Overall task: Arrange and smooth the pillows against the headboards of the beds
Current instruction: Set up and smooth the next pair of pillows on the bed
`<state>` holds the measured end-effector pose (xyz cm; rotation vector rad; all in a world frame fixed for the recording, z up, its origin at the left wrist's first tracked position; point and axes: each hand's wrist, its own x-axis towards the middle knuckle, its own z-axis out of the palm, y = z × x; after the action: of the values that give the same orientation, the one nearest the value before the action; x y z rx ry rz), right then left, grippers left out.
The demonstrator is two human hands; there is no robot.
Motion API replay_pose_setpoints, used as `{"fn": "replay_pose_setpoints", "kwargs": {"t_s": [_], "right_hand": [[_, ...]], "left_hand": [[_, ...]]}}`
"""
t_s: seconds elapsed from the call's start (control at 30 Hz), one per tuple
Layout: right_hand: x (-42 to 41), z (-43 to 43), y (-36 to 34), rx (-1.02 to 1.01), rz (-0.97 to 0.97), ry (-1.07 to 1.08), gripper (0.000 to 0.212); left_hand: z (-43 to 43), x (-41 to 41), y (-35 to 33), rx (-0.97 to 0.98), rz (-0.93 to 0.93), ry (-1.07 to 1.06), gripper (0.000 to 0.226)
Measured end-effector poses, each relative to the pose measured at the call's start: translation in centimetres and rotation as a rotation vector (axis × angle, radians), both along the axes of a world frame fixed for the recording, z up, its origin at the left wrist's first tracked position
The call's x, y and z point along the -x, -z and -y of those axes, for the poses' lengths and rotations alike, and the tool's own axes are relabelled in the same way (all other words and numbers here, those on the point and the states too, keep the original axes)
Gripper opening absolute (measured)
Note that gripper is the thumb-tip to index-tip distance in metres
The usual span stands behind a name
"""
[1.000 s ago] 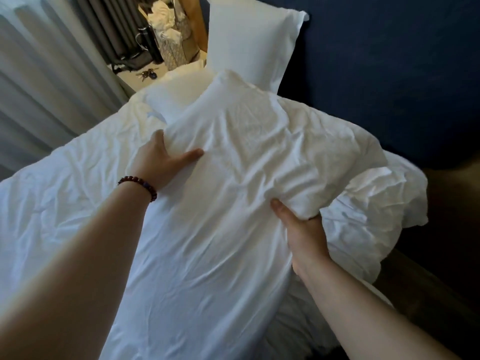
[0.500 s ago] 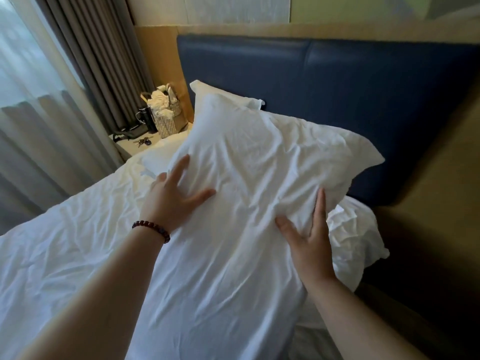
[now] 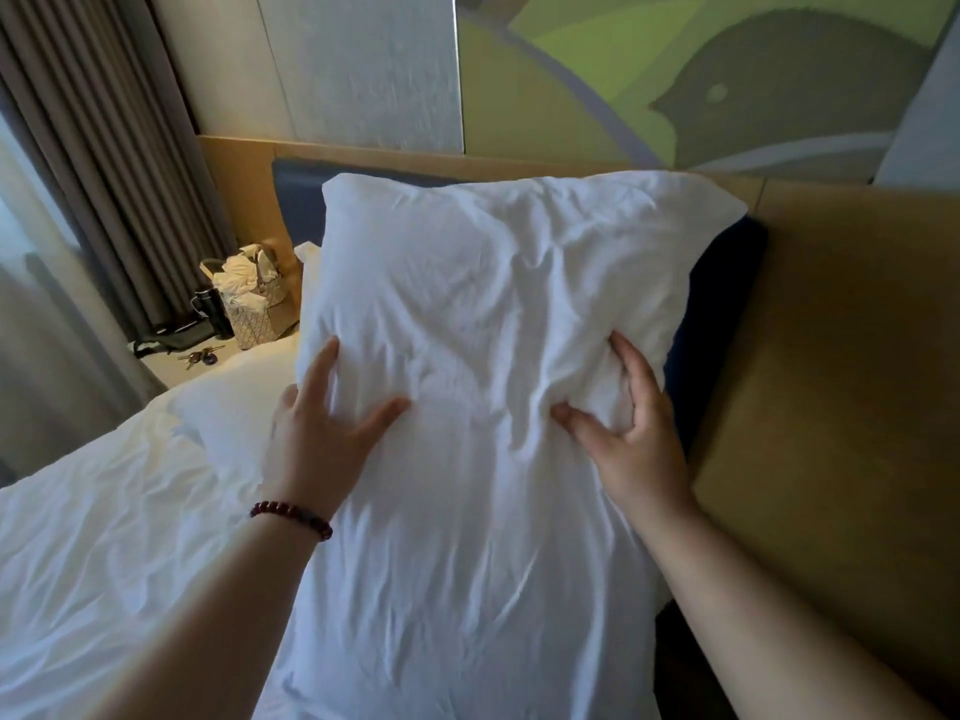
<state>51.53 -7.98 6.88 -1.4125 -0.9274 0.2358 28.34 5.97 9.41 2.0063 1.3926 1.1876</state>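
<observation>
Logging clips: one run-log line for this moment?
pillow upright before headboard | left hand presses flat | right hand grips pillow

Finding the middle blocked by the upright pillow [image 3: 493,304], covering most of the blue headboard [image 3: 722,314]. Meeting the wooden panel [image 3: 841,381] just beside it on the right, leaving only a narrow dark gap low down. Getting open passage over the rumpled duvet [image 3: 104,563] on the left. Facing clutter on the bedside table [image 3: 166,368] farther back: stuffed bag [image 3: 254,309], dark flask [image 3: 210,314], keys [image 3: 200,357], and the curtain [image 3: 104,174] closing off that side.
</observation>
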Motion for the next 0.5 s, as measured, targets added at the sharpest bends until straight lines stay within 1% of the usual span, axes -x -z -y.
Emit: {"fn": "replay_pose_setpoints", "kwargs": {"t_s": [0.13,0.27,0.4,0.5], "right_hand": [[-4.6,0.3,-0.4,-0.014,0.009,0.008,0.081],[-7.6,-0.1,0.2,0.001,0.021,0.065,0.087],[-9.0,-0.2,1.4,0.041,0.02,0.09,0.085],[-9.3,0.0,1.9,0.065,0.008,0.091,0.087]], "left_hand": [[-0.4,-5.1,-0.8,-0.051,0.016,0.006,0.098],[-1.5,-8.5,-0.7,-0.081,0.004,0.021,0.092],[-2.2,-10.4,0.3,-0.057,-0.018,0.051,0.092],[-2.7,-11.2,1.1,-0.045,-0.039,0.066,0.096]]}}
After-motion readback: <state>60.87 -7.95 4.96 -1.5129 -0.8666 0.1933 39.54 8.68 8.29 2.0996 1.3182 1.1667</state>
